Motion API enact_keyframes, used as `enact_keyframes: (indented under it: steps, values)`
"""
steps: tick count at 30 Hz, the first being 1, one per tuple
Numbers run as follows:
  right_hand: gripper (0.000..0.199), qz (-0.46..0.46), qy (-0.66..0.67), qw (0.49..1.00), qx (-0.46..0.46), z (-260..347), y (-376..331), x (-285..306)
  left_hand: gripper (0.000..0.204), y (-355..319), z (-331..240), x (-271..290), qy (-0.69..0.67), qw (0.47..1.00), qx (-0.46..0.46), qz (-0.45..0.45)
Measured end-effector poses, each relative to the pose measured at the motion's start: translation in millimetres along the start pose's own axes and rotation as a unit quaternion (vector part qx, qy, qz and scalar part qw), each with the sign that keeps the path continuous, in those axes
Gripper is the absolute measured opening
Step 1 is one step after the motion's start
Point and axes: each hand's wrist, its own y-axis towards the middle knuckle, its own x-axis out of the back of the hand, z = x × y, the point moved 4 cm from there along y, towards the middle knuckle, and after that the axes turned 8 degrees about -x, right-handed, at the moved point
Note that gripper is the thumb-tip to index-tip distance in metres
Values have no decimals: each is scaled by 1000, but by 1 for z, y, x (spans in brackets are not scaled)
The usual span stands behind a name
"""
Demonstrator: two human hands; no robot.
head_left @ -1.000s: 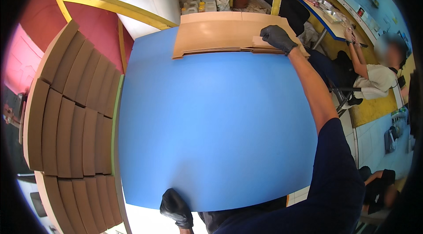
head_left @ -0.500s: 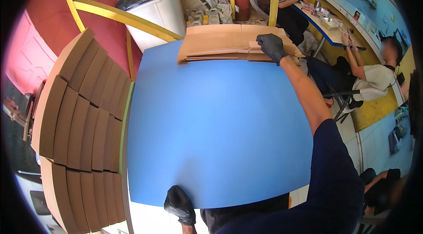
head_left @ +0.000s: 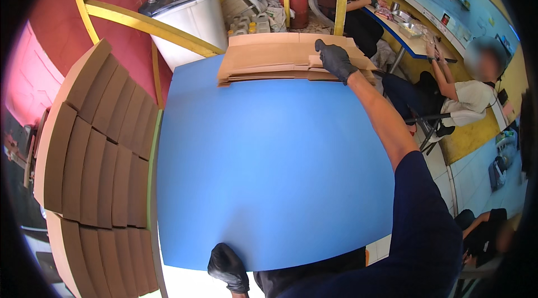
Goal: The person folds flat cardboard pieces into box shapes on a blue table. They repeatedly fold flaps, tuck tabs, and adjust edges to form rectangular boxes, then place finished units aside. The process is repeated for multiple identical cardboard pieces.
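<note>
A stack of flattened cardboard boxes (head_left: 266,54) lies along the far edge of the blue tabletop (head_left: 269,158). My right hand (head_left: 336,62), in a black glove, reaches out to the right part of that stack. Its fingers close over the folded edge of the top cardboard box, with one digit pointing up and away; the fingertips are partly hidden. At the near edge, left of centre, my left hand (head_left: 227,267) is curled into a fist, also in a black glove. Nothing shows in it.
Folded brown cardboard pieces (head_left: 106,158) stand in tight rows to the left. Beyond the table are a yellow metal frame (head_left: 148,23), a white washing machine (head_left: 188,15) and several jugs (head_left: 252,24). Two people sit at a worktable (head_left: 412,37) on the right; another person (head_left: 487,239) is lower right.
My right hand stays at the cardboard stack but has shifted its grip, one digit now sticking out. The whole view has slid slightly left; my left hand rests at the near edge as before.
</note>
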Motion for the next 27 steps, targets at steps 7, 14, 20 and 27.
enact_keyframes:
  steps: [7, 14, 20, 27]
  values:
    - [40, -29, -58, 994, 87, 13, -18, -5, 7, -1, 1, -1, -14, 1000, -4, -13]
    - [39, -182, -126, 975, 18, 24, 14, 36, 20, -7, 10, -5, -47, 999, 7, -19]
    - [32, -295, 44, 951, -77, 22, 13, 101, 18, -4, 1, 1, 25, 996, -78, 45]
    - [27, -351, 156, 923, 8, 33, -176, 150, 18, 10, -31, 15, 4, 994, -73, 80]
